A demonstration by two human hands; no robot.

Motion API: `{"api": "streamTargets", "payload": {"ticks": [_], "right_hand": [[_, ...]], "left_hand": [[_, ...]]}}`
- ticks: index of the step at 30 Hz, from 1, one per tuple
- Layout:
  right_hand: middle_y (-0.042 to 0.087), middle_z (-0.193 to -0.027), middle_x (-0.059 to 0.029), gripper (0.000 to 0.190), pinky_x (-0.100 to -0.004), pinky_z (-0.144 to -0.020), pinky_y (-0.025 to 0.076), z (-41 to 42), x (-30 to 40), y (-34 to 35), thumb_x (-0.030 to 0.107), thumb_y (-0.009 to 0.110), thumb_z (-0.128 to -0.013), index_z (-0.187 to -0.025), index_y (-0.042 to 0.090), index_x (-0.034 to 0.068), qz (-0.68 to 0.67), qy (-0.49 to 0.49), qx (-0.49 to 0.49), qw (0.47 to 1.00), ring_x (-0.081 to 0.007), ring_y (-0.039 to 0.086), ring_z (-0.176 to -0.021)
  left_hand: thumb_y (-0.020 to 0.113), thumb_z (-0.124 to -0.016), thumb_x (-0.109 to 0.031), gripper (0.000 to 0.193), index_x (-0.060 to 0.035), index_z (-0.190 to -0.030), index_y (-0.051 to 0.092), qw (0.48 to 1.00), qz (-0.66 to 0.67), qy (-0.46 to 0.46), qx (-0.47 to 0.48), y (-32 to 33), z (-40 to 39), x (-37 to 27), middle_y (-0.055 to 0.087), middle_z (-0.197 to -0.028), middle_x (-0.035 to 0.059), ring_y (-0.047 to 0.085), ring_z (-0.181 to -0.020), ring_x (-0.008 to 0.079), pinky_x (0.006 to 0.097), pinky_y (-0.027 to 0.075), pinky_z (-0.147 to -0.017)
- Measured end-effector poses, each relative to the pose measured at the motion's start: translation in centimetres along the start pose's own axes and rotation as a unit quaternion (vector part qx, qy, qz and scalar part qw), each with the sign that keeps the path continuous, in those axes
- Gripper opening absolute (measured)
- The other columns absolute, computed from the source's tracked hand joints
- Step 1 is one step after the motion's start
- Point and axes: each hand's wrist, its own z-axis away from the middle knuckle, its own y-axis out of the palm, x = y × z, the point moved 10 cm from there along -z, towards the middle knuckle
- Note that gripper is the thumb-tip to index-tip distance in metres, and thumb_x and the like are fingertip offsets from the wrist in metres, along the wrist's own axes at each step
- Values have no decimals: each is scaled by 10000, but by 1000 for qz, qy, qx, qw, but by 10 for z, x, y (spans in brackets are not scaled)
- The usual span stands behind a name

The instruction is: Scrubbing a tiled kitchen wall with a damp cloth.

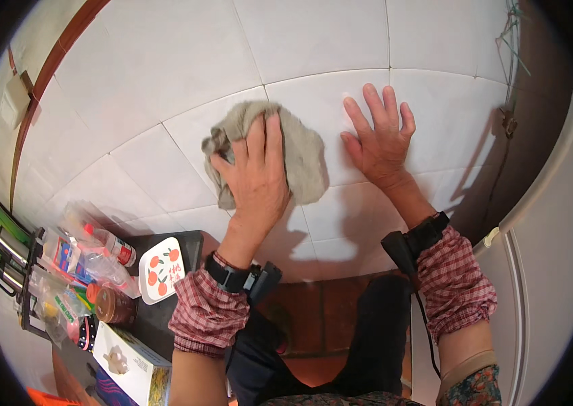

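Observation:
My left hand [261,175] presses a crumpled grey-green cloth [304,157] flat against the white tiled wall [317,33]. Its fingers lie spread over the cloth, which bunches up beside the thumb and spreads out to the right of the hand. To the right, my right hand [383,134] rests on bare tile with fingers apart and holds nothing. A strap with a black device sits on each wrist, over red checked sleeve covers.
At lower left, a dark tabletop [192,248] carries a peach-patterned tray [161,271], a plastic bottle [121,251], a brown jar [113,306] and a white box [131,358]. A white refrigerator [545,243] stands close on the right. Cords [508,40] hang at upper right.

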Motion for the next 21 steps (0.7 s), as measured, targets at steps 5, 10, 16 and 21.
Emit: {"api": "streamTargets", "payload": {"ticks": [5, 10, 16, 21], "right_hand": [[365, -1433, -45, 510, -463, -1054, 168, 0, 1, 1, 378, 543, -859, -1345, 439, 260, -7, -1, 10, 1000, -247, 295, -1334], [372, -1427, -44, 493, -462, -1049, 179, 1, 3, 2, 371, 530, -869, -1342, 444, 259, -9, -2, 6, 1000, -251, 300, -1332], [381, -1421, -43, 470, -459, -1049, 182, 0, 3, 1, 376, 513, -879, -1331, 459, 259, 1, 2, -8, 1000, -252, 303, -1334], [382, -1420, -41, 455, -457, -1054, 176, -1, 3, 0, 379, 490, -895, -1332, 460, 258, -2, -3, -11, 1000, -252, 302, -1336]], "left_hand": [[627, -723, -203, 588, -39, -1270, 485, 998, 13, -42, -48, -14, -26, 12, 478, -1229, 88, 458, -956, 257, 536, 299, -816], [675, -714, -285, 716, -55, -1341, 420, 998, 3, -38, 40, 18, 24, 4, 399, -1336, 138, 470, -1052, 316, 531, 287, -891], [599, -766, -232, 621, -95, -1347, 423, 998, 6, -51, 20, 10, 13, 50, 423, -1319, 141, 433, -1146, 324, 594, 250, -942], [609, -797, -301, 716, -19, -1387, 317, 986, 49, -146, -67, -2, 15, 106, 343, -1368, 236, 377, -1216, 391, 538, 250, -965]]}}
